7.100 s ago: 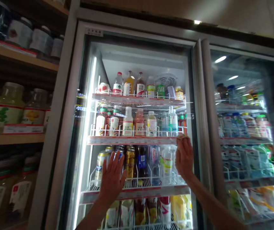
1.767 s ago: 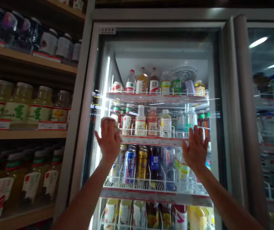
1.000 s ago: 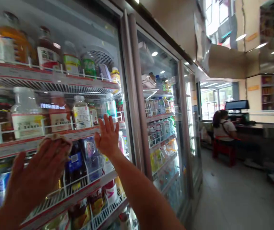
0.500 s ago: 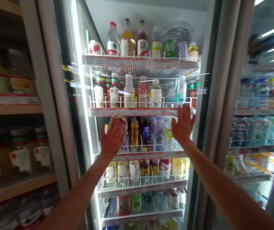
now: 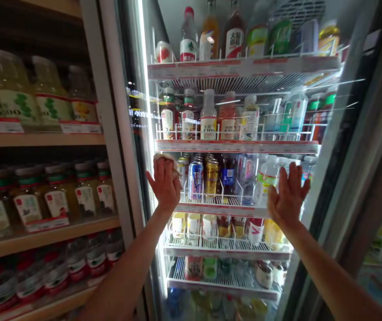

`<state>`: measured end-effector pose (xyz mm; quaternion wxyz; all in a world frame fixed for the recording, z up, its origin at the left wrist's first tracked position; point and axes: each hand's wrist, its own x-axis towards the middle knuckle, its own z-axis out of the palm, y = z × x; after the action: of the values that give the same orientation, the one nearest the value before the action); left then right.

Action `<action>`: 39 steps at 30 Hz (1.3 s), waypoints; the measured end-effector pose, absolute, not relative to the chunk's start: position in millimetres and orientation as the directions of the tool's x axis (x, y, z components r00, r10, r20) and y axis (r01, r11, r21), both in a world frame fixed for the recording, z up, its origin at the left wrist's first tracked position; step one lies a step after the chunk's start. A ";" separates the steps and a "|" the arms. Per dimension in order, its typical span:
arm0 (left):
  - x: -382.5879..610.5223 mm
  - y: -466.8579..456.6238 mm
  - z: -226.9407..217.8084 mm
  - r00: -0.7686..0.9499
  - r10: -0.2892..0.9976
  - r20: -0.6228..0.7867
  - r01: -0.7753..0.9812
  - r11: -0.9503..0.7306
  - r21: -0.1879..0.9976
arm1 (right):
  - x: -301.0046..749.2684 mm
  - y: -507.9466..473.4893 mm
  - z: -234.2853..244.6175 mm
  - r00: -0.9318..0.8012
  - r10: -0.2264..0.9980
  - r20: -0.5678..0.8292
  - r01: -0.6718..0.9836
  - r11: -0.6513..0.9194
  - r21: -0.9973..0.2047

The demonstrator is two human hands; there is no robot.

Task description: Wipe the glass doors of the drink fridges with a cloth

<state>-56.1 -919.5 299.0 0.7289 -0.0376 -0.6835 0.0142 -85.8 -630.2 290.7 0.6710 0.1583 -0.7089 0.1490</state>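
My left hand (image 5: 165,182) presses a small pale cloth (image 5: 166,158) flat against the glass door (image 5: 140,147) of a lit drinks fridge, near the door's left edge at the height of the can shelf. My right hand (image 5: 287,196) lies open and flat on the same glass toward the door's right side, fingers spread upward. Behind the glass stand cans (image 5: 195,178) and bottles (image 5: 208,117) on white wire shelves (image 5: 237,146).
Wooden shelves (image 5: 40,139) at left carry rows of large drink bottles (image 5: 53,198). A grey fridge frame (image 5: 108,133) separates them from the door. A second fridge door frame (image 5: 374,147) rises at the right.
The view has moved closer and tilted down since half a second ago. My left hand with the cloth sits nearer the door's left edge, and my right hand has slid lower on the glass.
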 end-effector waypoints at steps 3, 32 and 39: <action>-60.2 -893.4 300.8 0.057 0.064 0.996 0.043 0.997 -0.066 | -74.3 -643.8 279.0 -0.059 -0.087 0.994 -0.444 0.895 0.051; -85.7 -742.2 303.2 -0.079 0.894 0.441 0.425 0.430 -0.797 | -58.4 -556.9 245.7 -0.156 -0.023 0.988 -0.316 0.948 -0.027; -91.8 -697.2 325.1 -0.120 0.763 0.635 0.384 0.626 -0.679 | -50.8 -524.1 240.8 -0.159 0.039 0.987 -0.232 0.970 -0.075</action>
<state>-91.8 -697.2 325.1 0.5332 -0.3944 -0.7270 0.1776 -50.8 -524.1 240.8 0.6454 0.0640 -0.7539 0.1048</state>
